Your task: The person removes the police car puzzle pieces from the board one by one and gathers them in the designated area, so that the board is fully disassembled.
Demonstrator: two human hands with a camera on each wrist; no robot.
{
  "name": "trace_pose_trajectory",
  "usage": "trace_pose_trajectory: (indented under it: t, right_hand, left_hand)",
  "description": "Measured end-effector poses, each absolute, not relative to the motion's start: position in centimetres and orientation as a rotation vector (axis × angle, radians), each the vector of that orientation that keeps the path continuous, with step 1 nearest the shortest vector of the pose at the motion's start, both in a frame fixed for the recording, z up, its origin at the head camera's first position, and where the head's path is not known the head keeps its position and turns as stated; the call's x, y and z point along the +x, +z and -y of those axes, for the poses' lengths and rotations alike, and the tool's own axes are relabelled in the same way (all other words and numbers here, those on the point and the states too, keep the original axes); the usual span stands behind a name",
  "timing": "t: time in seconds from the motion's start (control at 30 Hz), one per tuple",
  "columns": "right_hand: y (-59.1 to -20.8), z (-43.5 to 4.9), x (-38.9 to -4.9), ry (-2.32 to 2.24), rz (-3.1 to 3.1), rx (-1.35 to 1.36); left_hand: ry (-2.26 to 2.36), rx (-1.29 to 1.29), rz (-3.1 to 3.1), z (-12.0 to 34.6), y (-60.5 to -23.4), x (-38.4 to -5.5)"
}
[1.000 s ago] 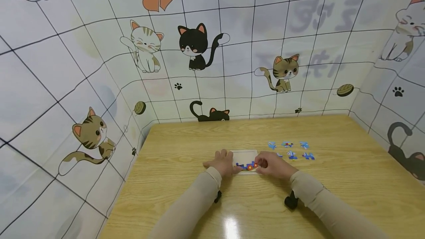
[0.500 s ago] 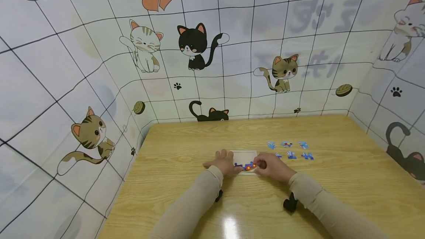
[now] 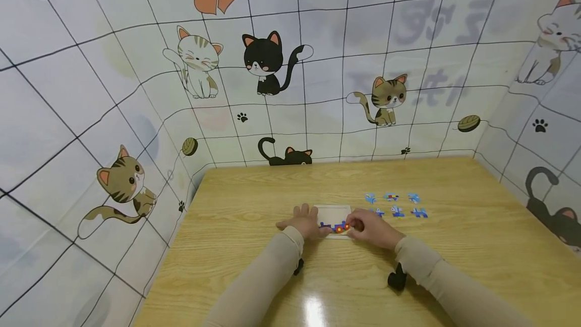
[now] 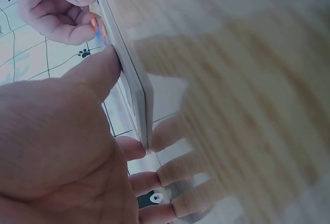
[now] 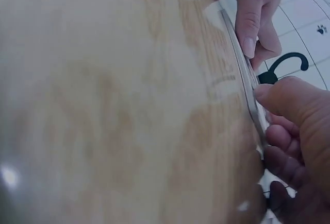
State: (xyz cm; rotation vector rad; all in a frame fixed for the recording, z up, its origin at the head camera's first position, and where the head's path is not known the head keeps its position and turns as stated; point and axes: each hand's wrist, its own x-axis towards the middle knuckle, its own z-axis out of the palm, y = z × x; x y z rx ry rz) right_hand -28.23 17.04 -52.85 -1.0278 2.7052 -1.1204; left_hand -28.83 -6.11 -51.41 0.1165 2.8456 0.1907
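A small pale puzzle tray [image 3: 334, 211] lies on the table in the head view, with joined jigsaw pieces [image 3: 337, 228] in blue, red and yellow along its near side. My left hand [image 3: 304, 222] rests at its left side, fingers spread, thumb along the near edge. In the left wrist view those fingertips touch the table past the tray rim [image 4: 136, 92]. At the tray's right end my right hand [image 3: 373, 228] has curled fingers and pinches a red-and-blue jigsaw piece [image 4: 98, 28], mostly covered by the fingers. The right wrist view hides the piece behind the tray edge [image 5: 242, 67].
Several loose blue jigsaw pieces [image 3: 397, 211] lie in two rows right of the tray, the nearest beside my right hand. A wooden table [image 3: 254, 191] carries everything. Cat-printed cloth walls [image 3: 327, 130] stand behind it and at both sides.
Both hands stay almost in place at the tray, and the right fingers hold the same spot at its right end. The whole view shifts very slightly.
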Motion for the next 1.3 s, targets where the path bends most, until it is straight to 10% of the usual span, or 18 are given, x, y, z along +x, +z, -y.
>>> trace_pose_trajectory:
  t: [0.63,1.3]
  right_hand:
    - [-49.7,-14.5,-28.5,-0.593,-2.714,-1.237]
    - [-52.0,-15.7,-28.5,-0.977,-2.655,-1.143]
  left_hand:
    - [0.182,0.141,-2.883,6.5,-50.8,-28.1]
    - [0.083,0.132,-2.836,6.1,-49.9,-27.4]
